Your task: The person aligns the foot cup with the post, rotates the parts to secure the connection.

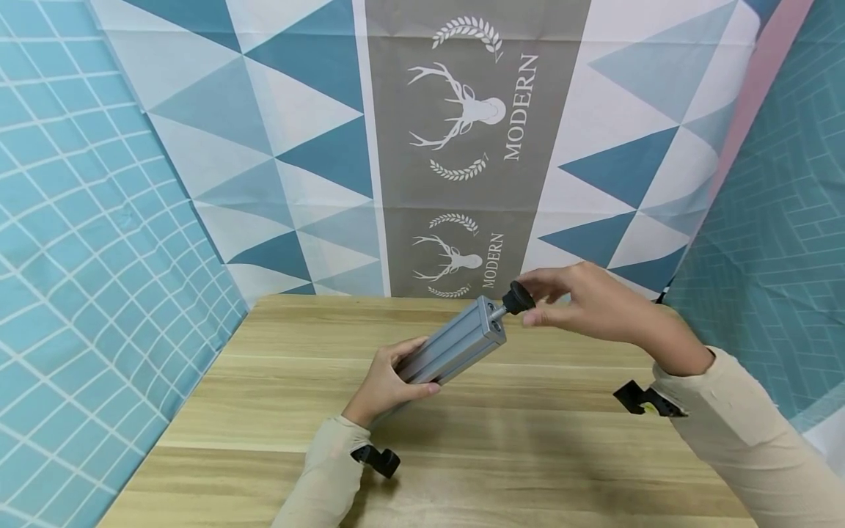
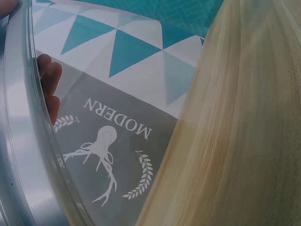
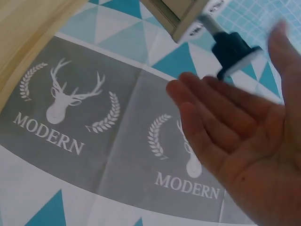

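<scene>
A long grey metal pneumatic cylinder (image 1: 455, 341) slants up to the right above the table. My left hand (image 1: 396, 378) grips its lower part, thumb on the near side and fingers round the far side. In the left wrist view, the fingertips (image 2: 49, 84) of that hand show past the edge of the metal body (image 2: 23, 132). A short rod at the upper end carries a black round cap (image 1: 518, 298) with a flared rim. Right beside the cap is my right hand (image 1: 574, 301); in the right wrist view its fingers are extended, the thumb apart, with the cap (image 3: 233, 52) between.
Below lies a wooden table (image 1: 264, 411), its back edge against a patterned cloth (image 1: 317, 147) with deer prints. Teal tiled cloths hang at the left (image 1: 79, 220) and right. Black camera mounts (image 1: 378, 460) are strapped to both sleeved wrists.
</scene>
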`<move>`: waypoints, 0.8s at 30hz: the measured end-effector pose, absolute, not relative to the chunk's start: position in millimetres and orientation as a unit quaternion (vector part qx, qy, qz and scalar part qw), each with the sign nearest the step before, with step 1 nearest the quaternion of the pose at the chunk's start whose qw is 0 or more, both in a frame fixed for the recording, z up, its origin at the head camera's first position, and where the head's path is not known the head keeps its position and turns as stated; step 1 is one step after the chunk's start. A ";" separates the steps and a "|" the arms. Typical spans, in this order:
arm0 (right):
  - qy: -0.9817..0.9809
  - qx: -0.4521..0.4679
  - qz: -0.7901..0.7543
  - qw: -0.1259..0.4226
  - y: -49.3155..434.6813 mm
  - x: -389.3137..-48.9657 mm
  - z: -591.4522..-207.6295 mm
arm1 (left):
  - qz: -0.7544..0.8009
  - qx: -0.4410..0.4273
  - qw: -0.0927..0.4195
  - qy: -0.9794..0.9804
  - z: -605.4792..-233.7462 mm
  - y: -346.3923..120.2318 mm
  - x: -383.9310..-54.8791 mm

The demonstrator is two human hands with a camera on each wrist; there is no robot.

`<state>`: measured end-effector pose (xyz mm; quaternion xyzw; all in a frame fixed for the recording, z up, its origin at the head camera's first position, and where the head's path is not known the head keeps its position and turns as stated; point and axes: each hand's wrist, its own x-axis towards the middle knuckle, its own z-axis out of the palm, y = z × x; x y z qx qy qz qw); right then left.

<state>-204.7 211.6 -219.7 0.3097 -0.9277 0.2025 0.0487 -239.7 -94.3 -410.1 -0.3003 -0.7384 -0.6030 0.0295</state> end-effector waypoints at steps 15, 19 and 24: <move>-0.878 0.433 0.189 0.072 217.4 -204.1 -214.1 | -0.603 -0.303 0.030 -0.738 -410.6 -94.6 -238.7; -0.890 0.400 0.205 0.074 214.7 -202.2 -214.8 | -0.604 -0.302 0.026 -0.737 -411.2 -95.0 -239.1; -0.916 0.338 0.199 0.090 207.1 -200.7 -218.9 | -0.600 -0.302 0.032 -0.740 -409.9 -95.1 -238.7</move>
